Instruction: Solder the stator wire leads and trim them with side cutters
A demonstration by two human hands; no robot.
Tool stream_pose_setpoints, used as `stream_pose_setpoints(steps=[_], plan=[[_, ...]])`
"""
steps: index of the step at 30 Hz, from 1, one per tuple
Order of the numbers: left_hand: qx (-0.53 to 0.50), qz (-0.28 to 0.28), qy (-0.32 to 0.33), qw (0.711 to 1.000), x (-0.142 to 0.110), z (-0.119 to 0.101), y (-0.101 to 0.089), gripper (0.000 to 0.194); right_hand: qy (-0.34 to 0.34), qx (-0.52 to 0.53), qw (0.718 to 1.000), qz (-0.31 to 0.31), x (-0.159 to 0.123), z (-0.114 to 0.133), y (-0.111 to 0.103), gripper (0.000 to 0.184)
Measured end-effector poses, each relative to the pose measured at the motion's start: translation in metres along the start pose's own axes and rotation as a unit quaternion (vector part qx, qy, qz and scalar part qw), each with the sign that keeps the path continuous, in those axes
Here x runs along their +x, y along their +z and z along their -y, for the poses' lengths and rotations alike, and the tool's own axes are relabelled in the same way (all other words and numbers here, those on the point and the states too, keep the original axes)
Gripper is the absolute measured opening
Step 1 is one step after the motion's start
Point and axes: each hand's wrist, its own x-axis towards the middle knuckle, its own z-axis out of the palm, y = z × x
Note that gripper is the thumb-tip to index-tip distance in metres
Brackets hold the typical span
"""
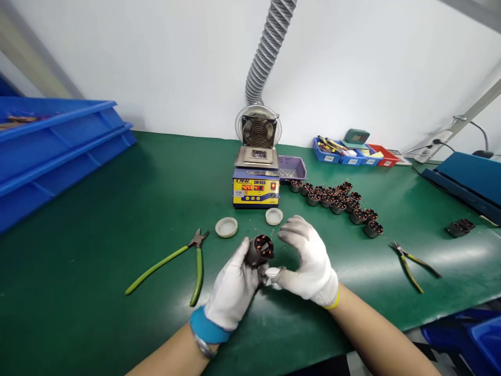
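My left hand point(237, 282), in a white glove with a blue cuff, is closed around a small black cylindrical part point(260, 251) with copper-coloured ends showing on its top face. To its right, my right hand point(307, 261), gloved in white with a yellow cuff edge, has its fingers spread and curved beside the part. Its thumb tip comes near the left fingers below the part, and nothing shows in its grasp. Two shallow white round dishes, one on the left point(226, 227) and one on the right point(274, 216), sit just beyond my hands.
Green-handled cutting pliers point(198, 261) lie left, smaller pliers point(409, 261) right. A yellow-and-blue heated solder pot point(256, 188) stands behind, beside a purple tray point(299, 166). Several similar black parts point(338, 206) stand right of it. Blue crates point(58, 136) are stacked left; small bins point(326, 155) line the back.
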Motion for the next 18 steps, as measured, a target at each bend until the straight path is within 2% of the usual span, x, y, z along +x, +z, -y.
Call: stream_pose_setpoints(steps=[3, 6, 9, 12, 14, 16, 17, 18], plan=[[-0.02, 0.042, 0.057, 0.997, 0.003, 0.004, -0.003, 0.013, -0.074, -0.075, 0.994, 0.003, 0.004, 0.008, 0.002, 0.035], [0.002, 0.051, 0.079, 0.996, 0.004, 0.008, -0.005, 0.016, -0.088, -0.093, 0.992, 0.01, 0.005, 0.007, 0.003, 0.019], [0.026, 0.057, 0.07, 0.996, 0.0, 0.009, -0.002, 0.014, -0.083, -0.101, 0.991, 0.009, 0.003, 0.002, 0.001, 0.016], [0.013, 0.016, -0.003, 1.0, -0.009, -0.003, 0.001, 0.018, -0.037, -0.096, 0.995, -0.019, 0.005, 0.002, -0.003, 0.007], [0.015, -0.04, -0.045, 0.998, -0.011, -0.018, -0.001, 0.024, 0.012, -0.056, 0.998, -0.028, 0.012, 0.008, -0.005, 0.012], [0.054, -0.08, -0.024, 0.995, -0.005, -0.03, -0.006, 0.034, 0.037, -0.006, 0.999, 0.003, 0.021, 0.017, -0.005, 0.019], [0.088, -0.079, 0.01, 0.993, -0.001, -0.034, -0.009, 0.036, 0.032, 0.015, 0.999, 0.037, 0.026, 0.021, -0.005, 0.02], [0.127, -0.05, 0.042, 0.99, 0.004, -0.035, -0.012, 0.036, 0.016, 0.027, 0.997, 0.075, 0.031, 0.024, -0.005, 0.022]])
